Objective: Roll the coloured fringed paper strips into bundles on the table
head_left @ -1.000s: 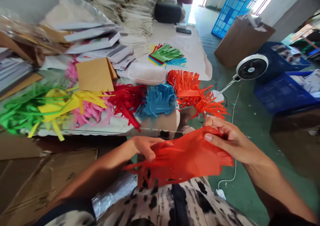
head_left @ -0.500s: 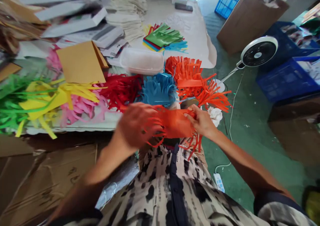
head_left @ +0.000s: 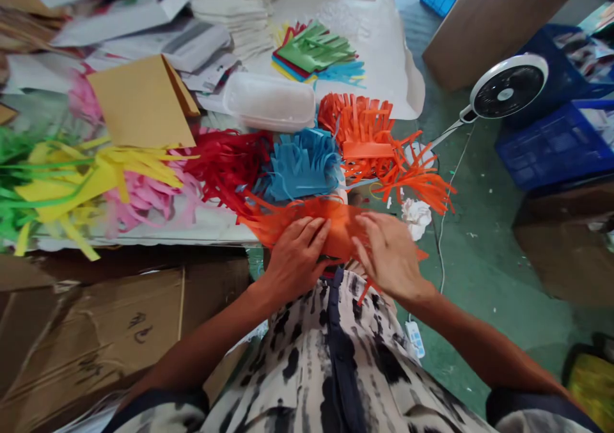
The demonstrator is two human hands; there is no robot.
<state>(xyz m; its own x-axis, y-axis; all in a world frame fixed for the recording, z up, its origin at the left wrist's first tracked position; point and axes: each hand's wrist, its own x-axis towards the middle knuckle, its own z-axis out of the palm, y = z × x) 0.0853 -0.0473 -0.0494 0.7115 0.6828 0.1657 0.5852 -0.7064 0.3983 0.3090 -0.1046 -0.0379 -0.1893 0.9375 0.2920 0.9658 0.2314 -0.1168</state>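
Note:
A strip of orange fringed paper point(head_left: 343, 228) lies across my lap at the table's front edge, its cut strands trailing out to the left and right. My left hand point(head_left: 296, 254) grips its near side, fingers on top and thumb beneath. My right hand point(head_left: 387, 254) rests over the right part, fingers stretched out and slightly blurred. Just beyond the hands sits a blue fringed paper bundle point(head_left: 304, 167). Dark red fringe point(head_left: 233, 164) is at its left. More orange fringed paper point(head_left: 367, 149) is piled to the right, hanging over the table edge.
Yellow point(head_left: 105, 171) and pink fringe point(head_left: 144, 199) lie on the left. Behind are a folded tan card point(head_left: 141, 103), a clear plastic box point(head_left: 269, 100) and a stack of coloured fringed sheets point(head_left: 314, 52). A white fan point(head_left: 506, 91) stands on the right, near blue crates point(head_left: 551, 142).
My left hand has moved right and down onto the paper. My right hand has turned from pinching the paper's right end to lying over it with fingers extended.

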